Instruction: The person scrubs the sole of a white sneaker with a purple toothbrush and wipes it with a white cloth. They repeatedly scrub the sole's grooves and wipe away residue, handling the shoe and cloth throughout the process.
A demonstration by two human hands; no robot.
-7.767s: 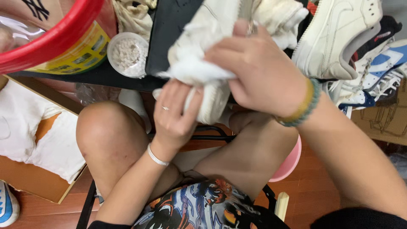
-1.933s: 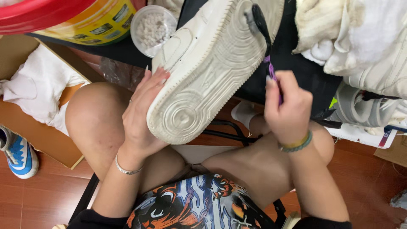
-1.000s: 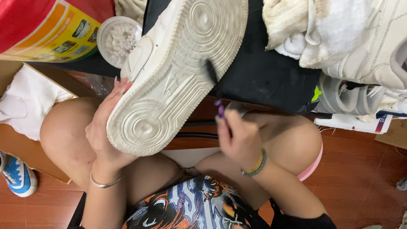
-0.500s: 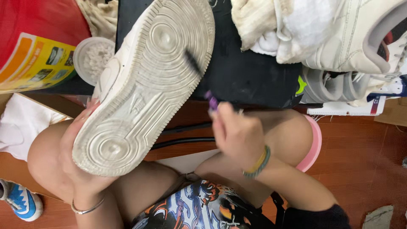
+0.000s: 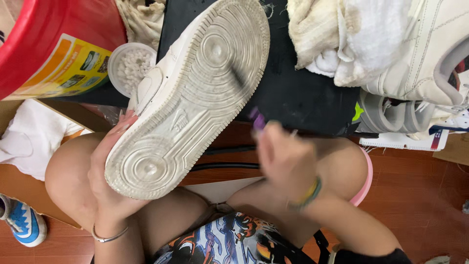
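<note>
My left hand [image 5: 108, 181] holds a white sneaker [image 5: 188, 95] by its heel, sole turned up toward me and toe pointing away. The sole is grubby, with round tread rings at heel and forefoot. My right hand [image 5: 286, 159], blurred by motion, grips a small brush with a purple handle [image 5: 257, 120]. Its dark bristles [image 5: 238, 78] rest on the sole near the forefoot edge. Both hands are above my bare knees.
A black table edge [image 5: 303, 98] lies ahead with crumpled white cloths [image 5: 337, 44], more white and grey sneakers [image 5: 425, 63], a small round tub of white granules [image 5: 129, 66] and a red bucket [image 5: 53, 44]. A blue-and-white shoe [image 5: 22, 227] sits on the wooden floor at left.
The cloth has gone from my hands; my right hand now holds the brush. The sneaker has tilted further sole-up, and over the last second the brush has moved onto the sole.
</note>
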